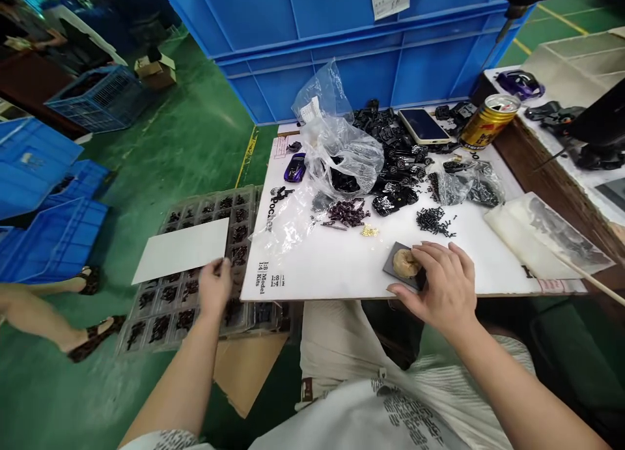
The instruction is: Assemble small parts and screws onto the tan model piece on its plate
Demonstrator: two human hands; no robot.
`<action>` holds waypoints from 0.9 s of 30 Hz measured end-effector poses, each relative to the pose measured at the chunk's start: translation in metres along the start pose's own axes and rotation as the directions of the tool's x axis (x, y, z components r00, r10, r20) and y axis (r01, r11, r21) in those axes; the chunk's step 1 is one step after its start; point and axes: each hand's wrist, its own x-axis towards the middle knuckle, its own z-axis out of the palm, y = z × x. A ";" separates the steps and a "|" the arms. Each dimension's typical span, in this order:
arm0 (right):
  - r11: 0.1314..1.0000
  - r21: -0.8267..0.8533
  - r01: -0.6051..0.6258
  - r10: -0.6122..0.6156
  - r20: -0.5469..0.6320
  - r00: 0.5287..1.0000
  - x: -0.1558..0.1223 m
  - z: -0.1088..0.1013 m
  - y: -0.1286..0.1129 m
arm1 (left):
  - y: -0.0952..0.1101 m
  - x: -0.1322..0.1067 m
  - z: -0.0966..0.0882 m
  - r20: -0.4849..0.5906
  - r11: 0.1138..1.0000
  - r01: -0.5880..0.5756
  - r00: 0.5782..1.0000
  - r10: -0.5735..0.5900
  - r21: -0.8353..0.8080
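Observation:
My left hand is closed at the near right corner of a white sheet, which lies tilted over a clear compartment tray filled with small dark parts. At the table's front edge, my right hand curves around a dark grey square block with a tan putty-like lump on top. Its fingers touch the right side, with the thumb by the near edge; the palm hides the block's right part. Beyond it lie black screws, tiny gold parts and dark reddish parts.
Plastic bags, black model car parts, a phone and a gold can crowd the table's back. Blue crates stand behind. A screwdriver hangs upper right. Another person's legs are at left.

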 end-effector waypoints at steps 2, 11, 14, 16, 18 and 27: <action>1.000 0.003 -0.001 0.001 -0.003 1.000 0.000 0.000 0.000 | 0.038 0.009 -0.012 -0.089 0.994 -0.079 0.993 0.072 -0.075; 0.999 -0.033 0.008 -0.007 0.015 1.000 0.001 -0.001 0.000 | 0.243 -0.006 0.022 0.270 0.656 -0.671 0.598 0.754 -0.346; 1.000 -0.025 0.002 -0.002 0.018 1.000 0.001 -0.001 0.001 | 0.265 -0.001 0.041 0.345 0.657 -0.675 0.561 0.752 -0.335; 1.000 -0.016 0.003 -0.002 0.016 1.000 0.001 -0.001 0.000 | 0.270 0.005 0.045 0.367 0.655 -0.672 0.545 0.754 -0.346; 1.000 -0.014 0.008 -0.007 0.018 1.000 0.001 -0.001 -0.001 | 0.273 0.010 0.044 0.385 0.655 -0.666 0.534 0.753 -0.357; 1.000 -0.016 0.011 -0.010 0.034 0.999 0.001 -0.007 0.006 | 0.286 0.013 0.038 0.352 0.608 -0.523 0.511 0.784 -0.597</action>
